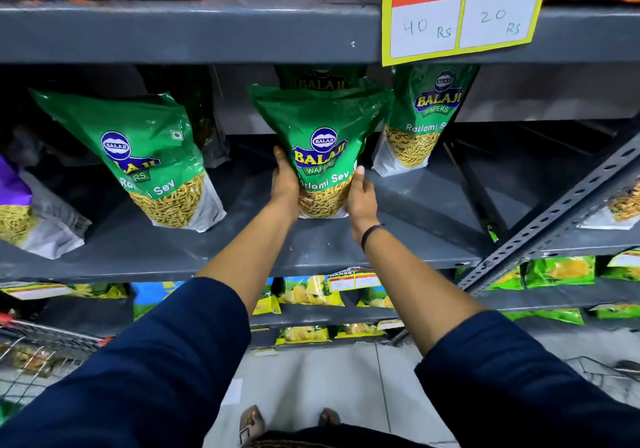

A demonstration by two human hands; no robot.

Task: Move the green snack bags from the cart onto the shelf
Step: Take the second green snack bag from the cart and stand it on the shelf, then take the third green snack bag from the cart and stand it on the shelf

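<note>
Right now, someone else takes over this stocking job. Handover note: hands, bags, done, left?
Left hand and right hand: both in a grip on the lower sides of the middle green bag, its base on the grey shelf, not yet released.
Already on that shelf: a green bag on the left, leaning, and another on the right, upright. One more stands behind the held bag.
Cart at lower left; its contents are unclear.
Left: let go, check the cart, shelve the rest.

Both hands clasp a green bag standing upright on the grey shelf: left hand and right hand on its lower sides. More green bags stand either side of the grip.
</note>
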